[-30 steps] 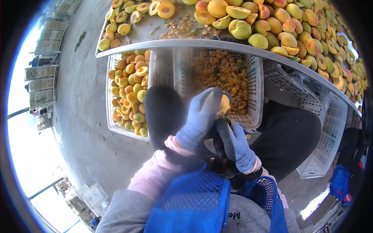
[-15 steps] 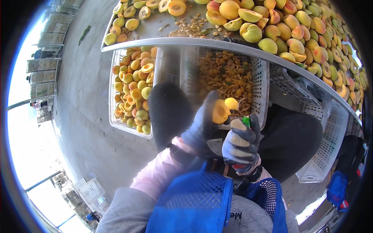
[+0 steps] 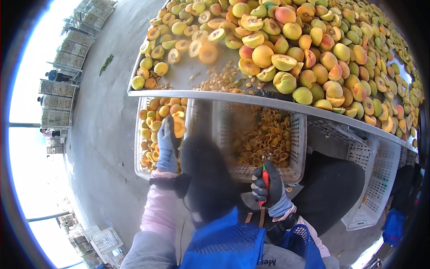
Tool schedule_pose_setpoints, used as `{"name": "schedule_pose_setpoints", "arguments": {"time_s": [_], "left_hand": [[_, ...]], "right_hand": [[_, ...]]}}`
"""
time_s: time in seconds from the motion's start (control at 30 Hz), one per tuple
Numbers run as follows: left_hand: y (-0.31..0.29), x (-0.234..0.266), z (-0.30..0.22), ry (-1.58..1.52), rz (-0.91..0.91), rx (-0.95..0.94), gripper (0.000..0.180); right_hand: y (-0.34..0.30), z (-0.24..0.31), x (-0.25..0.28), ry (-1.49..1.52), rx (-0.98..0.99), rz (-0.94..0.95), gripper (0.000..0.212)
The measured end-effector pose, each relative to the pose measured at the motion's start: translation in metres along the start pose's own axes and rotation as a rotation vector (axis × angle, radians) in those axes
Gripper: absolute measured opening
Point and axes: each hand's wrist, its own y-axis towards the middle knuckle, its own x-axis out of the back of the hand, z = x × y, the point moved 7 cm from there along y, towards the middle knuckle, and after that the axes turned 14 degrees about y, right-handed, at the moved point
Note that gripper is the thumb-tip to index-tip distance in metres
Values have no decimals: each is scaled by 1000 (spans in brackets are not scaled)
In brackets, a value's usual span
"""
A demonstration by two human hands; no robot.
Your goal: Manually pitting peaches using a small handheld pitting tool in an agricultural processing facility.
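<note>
My left hand (image 3: 167, 145), in a grey-blue work glove, is over the left crate of peaches (image 3: 139, 154). Pitted peach halves (image 3: 179, 125) sit between its fingers and thumb, just above the fruit. My right hand (image 3: 270, 188), gloved too, is closed around a slim pitting tool (image 3: 265, 178) with a red and green handle. The tool's metal loop tip points away from me, at the near edge of a white crate (image 3: 298, 154). That crate holds scooped-out yellow peach scraps (image 3: 264, 143).
Ahead stands a metal-edged table (image 3: 201, 94) heaped with whole and halved peaches (image 3: 313, 58); loose pits (image 3: 219, 80) lie near its front edge. My dark-clad knees flank the scrap crate. Another white crate (image 3: 374, 197) stands at the right. Stacked crates (image 3: 58, 101) line the far left.
My left hand has gone left and forward from beside the right hand, carrying the peach to the left crate. My right hand keeps its tool, now lower, its red handle showing. The view has shifted.
</note>
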Motion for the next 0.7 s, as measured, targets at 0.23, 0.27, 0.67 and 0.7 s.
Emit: {"name": "schedule_pose_setpoints", "arguments": {"time_s": [0.23,0.27,0.67,0.7], "left_hand": [[-121,-115,-108,-95,641,-16,74],[-132,-125,-96,-69,691,-151,48],[-158,-112,-127,241,471,-482,26],[-160,-109,-116,244,462,-487,26]], "right_hand": [[-21,22,-92,-1052,697,-82,13],[-21,21,-97,-1096,676,-83,16],[-25,11,-96,-1101,798,-90,23],[-23,12,-89,-1048,769,-97,24]]}}
